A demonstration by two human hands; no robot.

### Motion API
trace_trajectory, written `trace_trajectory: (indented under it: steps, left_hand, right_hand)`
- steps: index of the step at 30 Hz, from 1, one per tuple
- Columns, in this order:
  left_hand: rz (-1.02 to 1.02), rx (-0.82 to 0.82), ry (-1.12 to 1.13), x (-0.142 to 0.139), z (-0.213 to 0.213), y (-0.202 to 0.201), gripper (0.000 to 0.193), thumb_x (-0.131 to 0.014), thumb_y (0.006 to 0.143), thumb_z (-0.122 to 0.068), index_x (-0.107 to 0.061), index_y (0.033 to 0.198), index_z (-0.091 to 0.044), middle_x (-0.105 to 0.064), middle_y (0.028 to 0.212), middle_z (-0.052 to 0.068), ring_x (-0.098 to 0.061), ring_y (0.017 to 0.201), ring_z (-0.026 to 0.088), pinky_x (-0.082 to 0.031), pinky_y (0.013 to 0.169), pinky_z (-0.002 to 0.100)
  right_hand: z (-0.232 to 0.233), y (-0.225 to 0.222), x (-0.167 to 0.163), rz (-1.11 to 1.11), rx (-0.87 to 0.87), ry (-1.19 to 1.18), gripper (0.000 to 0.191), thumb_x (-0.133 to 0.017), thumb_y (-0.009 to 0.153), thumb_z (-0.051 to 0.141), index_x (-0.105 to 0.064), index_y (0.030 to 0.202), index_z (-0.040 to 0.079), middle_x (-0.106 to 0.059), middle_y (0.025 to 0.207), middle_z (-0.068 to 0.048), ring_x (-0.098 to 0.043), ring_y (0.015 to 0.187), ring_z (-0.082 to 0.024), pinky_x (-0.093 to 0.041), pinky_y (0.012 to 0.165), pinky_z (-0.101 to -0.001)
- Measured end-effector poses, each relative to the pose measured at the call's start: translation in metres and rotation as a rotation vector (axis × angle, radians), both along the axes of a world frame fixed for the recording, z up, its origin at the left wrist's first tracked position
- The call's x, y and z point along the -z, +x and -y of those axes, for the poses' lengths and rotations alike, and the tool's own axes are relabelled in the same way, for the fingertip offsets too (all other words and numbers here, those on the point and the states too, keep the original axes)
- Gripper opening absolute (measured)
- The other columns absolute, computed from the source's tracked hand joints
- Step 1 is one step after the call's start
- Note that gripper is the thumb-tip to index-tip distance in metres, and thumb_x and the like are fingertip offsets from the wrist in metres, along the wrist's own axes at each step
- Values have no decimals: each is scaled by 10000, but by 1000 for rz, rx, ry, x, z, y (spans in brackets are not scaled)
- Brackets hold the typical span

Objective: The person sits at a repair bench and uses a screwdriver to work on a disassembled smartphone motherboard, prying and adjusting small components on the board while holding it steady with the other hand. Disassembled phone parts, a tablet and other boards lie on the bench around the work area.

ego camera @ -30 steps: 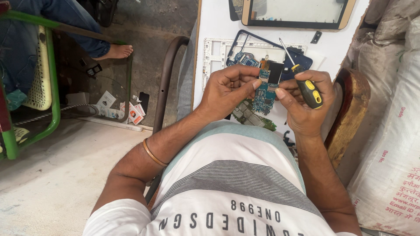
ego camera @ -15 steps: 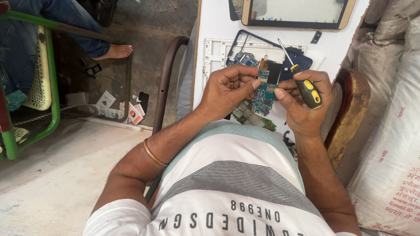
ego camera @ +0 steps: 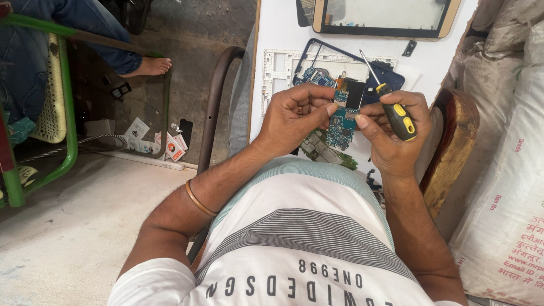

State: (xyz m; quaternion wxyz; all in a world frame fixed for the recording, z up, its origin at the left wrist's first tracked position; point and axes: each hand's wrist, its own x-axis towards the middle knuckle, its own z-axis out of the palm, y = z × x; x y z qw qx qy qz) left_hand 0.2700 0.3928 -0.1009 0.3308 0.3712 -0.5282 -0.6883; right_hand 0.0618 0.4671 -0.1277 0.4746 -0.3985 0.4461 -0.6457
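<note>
- Between the two hands, held up above the white worktop (ego camera: 277, 34), is a small blue circuit board (ego camera: 341, 122); it sits just off the person's striped shirt front, nearer the body than anything else on the bench.
- The left hand (ego camera: 294, 116) is curled, its thumb and fingertips pinching the board's upper left edge.
- The right hand (ego camera: 394, 133) does two jobs: its thumb presses the board's right edge, while the other fingers are wrapped round a black and yellow screwdriver (ego camera: 391, 105), whose thin shaft points up and away from the hands.
- By its look the board is light, thin and stiff, and likely fragile: bare chips and a loose orange flex strip at its top could be damaged by bending or squeezing. The edges, as both hands grip it now, seem the safest place to take hold.
- Just under the hands lies a green circuit board (ego camera: 328, 153) flat on the worktop.
- Just beyond the hands lies a white tablet frame (ego camera: 272, 73) with a dark bezel laid across it.
- Farther beyond, at the bench's far edge, rests a gold-rimmed touch panel (ego camera: 385, 17).
- To the right of the right hand are a wooden armrest (ego camera: 453, 153) and a white woven sack (ego camera: 504, 187).
- Well to the left, on the floor, stand a green chair frame (ego camera: 68, 102) and another person's bare foot (ego camera: 150, 67).
</note>
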Motion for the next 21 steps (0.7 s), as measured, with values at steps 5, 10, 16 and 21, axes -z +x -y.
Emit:
trace_trajectory:
  steps: [5,10,16,21]
  left_hand:
    - [-3,-2,3,0,1,0,238,-705,1010,-84,-665,1224,10,-759,991,92,-726,818,84,-642,726,226]
    - [-2,-4,7,0,1,0,242,-708,1009,-78,-667,1228,16,-756,985,96,-722,818,85,-639,730,226]
    - [-5,0,10,0,1,0,242,-704,1010,-79,-665,1230,16,-758,991,98,-724,821,84,-640,734,227]
    - [-35,-1,19,1,1,0,245,-699,1014,-80,-659,1234,20,-758,1004,103,-724,834,87,-639,738,230]
  right_hand:
    - [1,0,1,-14,1,-6,399,-811,967,-51,-562,1258,64,-732,982,-138,-762,908,-143,-640,741,-211]
    - [1,0,2,-20,8,2,403,-814,965,-50,-562,1258,64,-732,984,-137,-760,904,-139,-636,736,-206]
    - [-1,0,2,-10,11,13,406,-816,965,-49,-561,1259,66,-731,989,-134,-757,910,-136,-630,747,-206]
    - [-2,1,3,6,17,18,404,-815,967,-39,-563,1267,63,-731,1001,-136,-755,919,-140,-629,766,-213]
